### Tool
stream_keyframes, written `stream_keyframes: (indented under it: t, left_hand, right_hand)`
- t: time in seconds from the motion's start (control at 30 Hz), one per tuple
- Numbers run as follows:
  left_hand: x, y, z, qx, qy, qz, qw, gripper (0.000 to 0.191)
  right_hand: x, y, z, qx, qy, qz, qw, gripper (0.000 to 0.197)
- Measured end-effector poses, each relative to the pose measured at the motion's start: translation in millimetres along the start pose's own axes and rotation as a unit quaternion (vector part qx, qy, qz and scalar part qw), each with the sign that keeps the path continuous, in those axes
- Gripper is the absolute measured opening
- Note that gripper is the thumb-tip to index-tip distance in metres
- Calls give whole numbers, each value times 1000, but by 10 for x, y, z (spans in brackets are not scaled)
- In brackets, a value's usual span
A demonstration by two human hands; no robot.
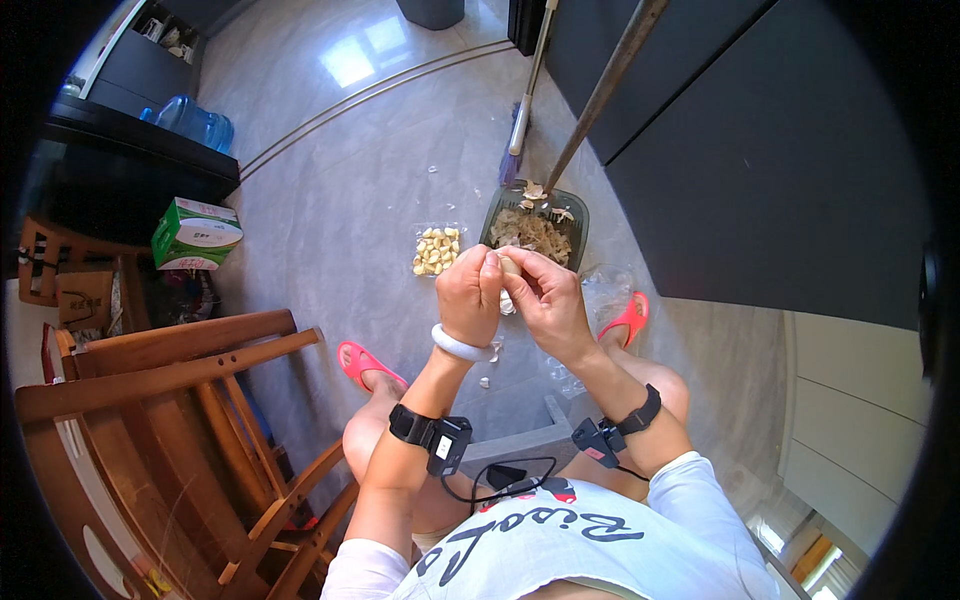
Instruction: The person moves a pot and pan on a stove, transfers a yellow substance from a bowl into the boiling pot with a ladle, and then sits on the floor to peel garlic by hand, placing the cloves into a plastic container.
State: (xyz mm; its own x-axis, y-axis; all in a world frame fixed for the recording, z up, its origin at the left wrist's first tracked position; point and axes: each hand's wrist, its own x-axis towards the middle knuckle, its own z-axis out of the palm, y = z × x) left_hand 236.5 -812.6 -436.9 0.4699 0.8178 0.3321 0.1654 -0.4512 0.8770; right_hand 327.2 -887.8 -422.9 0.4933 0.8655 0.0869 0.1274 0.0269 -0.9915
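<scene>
My left hand (469, 296) and my right hand (553, 304) meet in front of me, pinching a pale garlic clove (510, 265) between their fingertips. Fingers cover part of it. Left of the hands, peeled yellow garlic cloves (435, 253) lie on clear plastic on the floor. Just beyond my fingers is a dark dustpan (579, 221) holding a heap of dry garlic skins (534, 231). Below the hands, partly hidden by them, a white piece of garlic (507, 303) shows.
A long handle (604, 94) rises from the dustpan, beside a purple-bristled broom (513, 154). Crumpled clear plastic (611, 281) lies near my right foot. Folded wooden chairs (172, 420) stand at left, with a green carton (196, 234) and blue water bottle (191, 124) farther off. Dark cabinets (765, 172) flank the right.
</scene>
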Motion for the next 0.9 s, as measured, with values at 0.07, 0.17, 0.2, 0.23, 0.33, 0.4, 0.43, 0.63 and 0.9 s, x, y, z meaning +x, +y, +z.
stream_keyframes:
  t: [0.07,0.17,0.2,0.23,0.33,0.4,0.43,0.63,0.9]
  left_hand:
    - [27,30,30,4,7,-2,1000,30]
    - [36,62,92,-17,25,-8,1000,32]
    - [37,69,115,-41,36,-13,998,33]
    - [31,68,132,-42,37,-12,998,33]
    - [-5,67,189,-96,27,-79,992,32]
    - [-22,99,254,-210,50,-131,968,32]
    - [-16,114,290,-210,50,-131,968,32]
    - [59,200,337,-215,66,-103,969,35]
    - [151,250,82,-325,-130,-223,910,26]
  right_hand:
    - [-18,-14,29,3,17,3,1000,24]
    - [-27,-36,31,84,35,54,994,23]
    - [-26,-37,19,77,35,52,995,22]
    - [-25,-40,8,69,34,51,996,22]
    - [-14,-116,-15,0,53,14,998,21]
    - [-6,-91,18,7,72,-19,997,20]
    - [-4,-72,25,15,89,-52,995,20]
    - [23,-71,-33,30,90,-29,995,21]
    - [111,-132,-336,211,-30,84,973,27]
